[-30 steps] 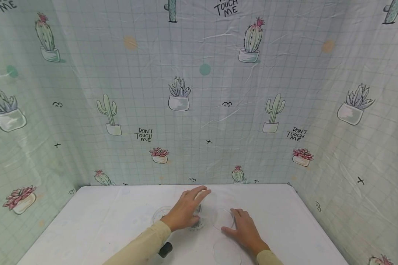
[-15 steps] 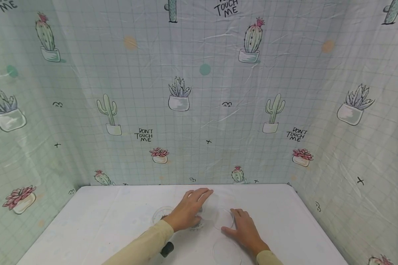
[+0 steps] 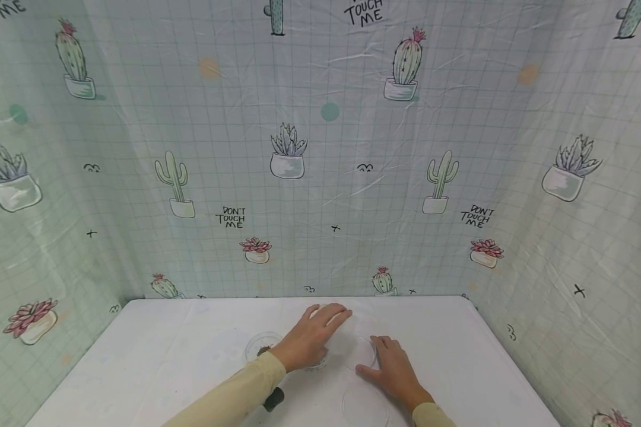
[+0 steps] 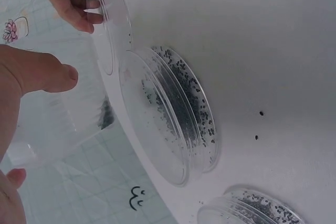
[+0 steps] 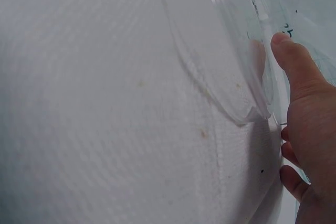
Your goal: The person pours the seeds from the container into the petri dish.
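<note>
My left hand (image 3: 310,341) grips a translucent plastic container (image 4: 58,114) between thumb and fingers, tilted above the table. Dark grains (image 4: 106,115) are bunched at its lower corner. Just beside it, a clear petri dish (image 4: 202,93) holds many small black grains, and my left hand partly covers it in the head view. My right hand (image 3: 397,370) holds the rim of a clear petri dish (image 3: 361,354) to the right, thumb at the near side and fingers curled at the far side. A few dark specks show in that dish in the left wrist view.
Another petri dish (image 3: 253,343) with dark contents stands left of the left hand. A clear round dish or lid (image 3: 365,406) lies nearer the body. Loose grains (image 4: 261,113) dot the white table (image 3: 176,350); a cactus-print sheet (image 3: 320,196) hangs behind.
My left hand has shifted slightly right with the translucent container, closer to the dish at my right hand, uncovering more of the left dish. The right hand has stayed put.
</note>
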The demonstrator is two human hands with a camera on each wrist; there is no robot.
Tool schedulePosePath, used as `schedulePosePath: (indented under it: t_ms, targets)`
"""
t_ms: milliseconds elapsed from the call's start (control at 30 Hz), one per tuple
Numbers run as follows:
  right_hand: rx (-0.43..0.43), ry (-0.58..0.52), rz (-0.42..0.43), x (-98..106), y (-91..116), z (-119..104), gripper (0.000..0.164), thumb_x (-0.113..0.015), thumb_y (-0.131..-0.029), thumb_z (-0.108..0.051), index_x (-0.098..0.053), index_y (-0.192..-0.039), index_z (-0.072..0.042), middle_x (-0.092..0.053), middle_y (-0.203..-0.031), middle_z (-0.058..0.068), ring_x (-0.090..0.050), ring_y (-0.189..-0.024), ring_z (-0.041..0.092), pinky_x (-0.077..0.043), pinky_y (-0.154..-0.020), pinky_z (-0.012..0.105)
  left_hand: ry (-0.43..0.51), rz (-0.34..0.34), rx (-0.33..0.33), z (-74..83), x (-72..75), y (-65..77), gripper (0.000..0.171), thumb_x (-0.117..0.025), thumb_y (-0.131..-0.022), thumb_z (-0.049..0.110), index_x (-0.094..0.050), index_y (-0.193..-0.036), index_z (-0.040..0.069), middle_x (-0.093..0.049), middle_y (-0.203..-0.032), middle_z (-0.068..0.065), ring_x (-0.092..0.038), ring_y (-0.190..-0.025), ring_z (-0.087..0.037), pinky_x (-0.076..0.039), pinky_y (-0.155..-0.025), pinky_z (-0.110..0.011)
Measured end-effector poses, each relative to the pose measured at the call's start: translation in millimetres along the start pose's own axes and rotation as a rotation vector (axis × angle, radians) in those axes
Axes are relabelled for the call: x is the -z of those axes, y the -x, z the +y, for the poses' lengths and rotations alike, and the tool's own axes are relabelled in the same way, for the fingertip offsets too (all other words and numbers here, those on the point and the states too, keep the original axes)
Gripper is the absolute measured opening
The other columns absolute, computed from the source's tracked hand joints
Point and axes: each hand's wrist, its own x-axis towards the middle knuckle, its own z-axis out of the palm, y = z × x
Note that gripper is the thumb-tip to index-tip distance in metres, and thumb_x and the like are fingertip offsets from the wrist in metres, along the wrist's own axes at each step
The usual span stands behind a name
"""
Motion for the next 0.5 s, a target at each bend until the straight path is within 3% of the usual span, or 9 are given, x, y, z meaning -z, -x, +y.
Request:
schedulePosePath:
  t_ms: [233, 500]
  targets:
    - [-0.01, -0.002, -0.007, -0.4, -0.8, 0.3, 0.086, -0.067, -0.064, -0.066, -0.051, -0.127, -0.009, -0.054, -0.121, 0.007, -0.05, -0.111, 0.026, -0.044, -0.096, 0.049, -0.066, -0.027, -0.026, 2.8, -1.3, -4.0, 0.1, -0.081, -0.062, 0.014, -0.024, -0.144, 0.02, -0.035, -0.142, 0.004, -0.031, -0.135, -0.013, -0.037, -0.106, -0.045]
    - [-0.008, 0.0, 0.002, -0.2, -0.9, -0.7, 0.087, -0.067, -0.063, -0.066, -0.051, -0.126, -0.009, -0.054, -0.122, 0.009, -0.049, -0.112, 0.028, -0.043, -0.096, 0.05, -0.079, -0.069, -0.061, 5.8, -3.1, -8.7, 0.101, -0.082, -0.063, 0.016, -0.023, -0.145, 0.021, -0.035, -0.143, 0.004, -0.029, -0.136, -0.013, -0.035, -0.108, -0.045]
